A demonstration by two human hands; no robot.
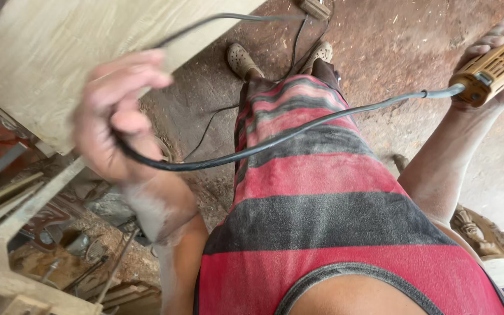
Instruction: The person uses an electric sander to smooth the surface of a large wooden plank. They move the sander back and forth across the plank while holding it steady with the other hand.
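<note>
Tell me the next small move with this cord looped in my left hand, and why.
Probably draw the left hand back to gather the slack: the black cord sags across your striped shirt between that hand and the yellow power tool in the right hand, and more cord trails on the dirt floor near your feet.

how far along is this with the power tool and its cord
Done: the right hand grips the orange power tool. In hand: the left hand gathers its black cord, looped across the striped shirt. Left: the tool is off the wooden board; no cutting shows.
</note>
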